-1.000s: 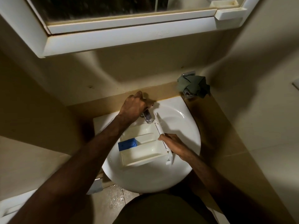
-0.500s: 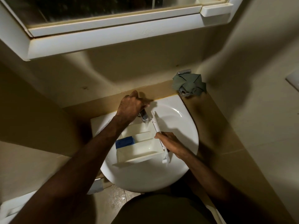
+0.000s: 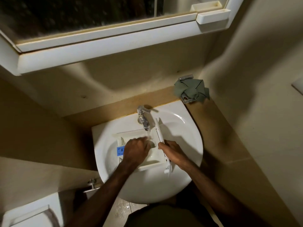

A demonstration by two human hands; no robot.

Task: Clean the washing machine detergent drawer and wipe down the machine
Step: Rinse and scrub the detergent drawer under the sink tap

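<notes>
White plastic drawer [image 3: 148, 163] lying in a round glazed sink [image 3: 185, 169] under a running chrome tap [image 3: 143, 117].
Boxy, compartmented, blue insert [image 3: 120, 151] at left end; long axis roughly left to right, front panel at right. Left hand [image 3: 136, 149] inside, fingers bent, grip unclear; right hand [image 3: 173, 152] gripping front panel. Crumpled green cloth [image 3: 191, 90] on worktop [image 3: 211, 122].

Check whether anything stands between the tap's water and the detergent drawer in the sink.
Nothing visible does. The tap pours straight into the detergent drawer. The left hand lies inside the drawer beside the stream, and the right hand holds its front panel.
</notes>
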